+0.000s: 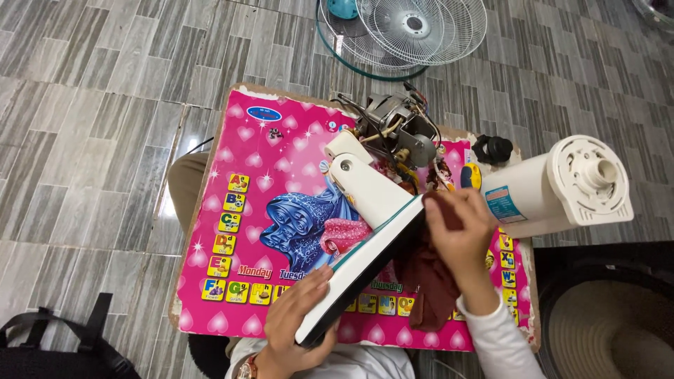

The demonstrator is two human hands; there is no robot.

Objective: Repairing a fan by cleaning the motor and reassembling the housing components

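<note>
Two hands work over the pink picture board (246,267): the left hand (298,319) grips the near end of the white plastic fan housing (368,235), tilted across the board. Right hand (460,228) presses a dark maroon cloth (428,281) against its edge, fingers curled, with the bare metal fan motor (393,126) just beyond.

1. A left hand (295,319) grips the lower edge of a white fan base (365,242), tilted over a pink children's board (242,231).
2. The right hand (460,228) presses a dark red cloth (432,288), apparently against the base's underside.
3. A bare fan motor (393,130) sits beyond.
</note>
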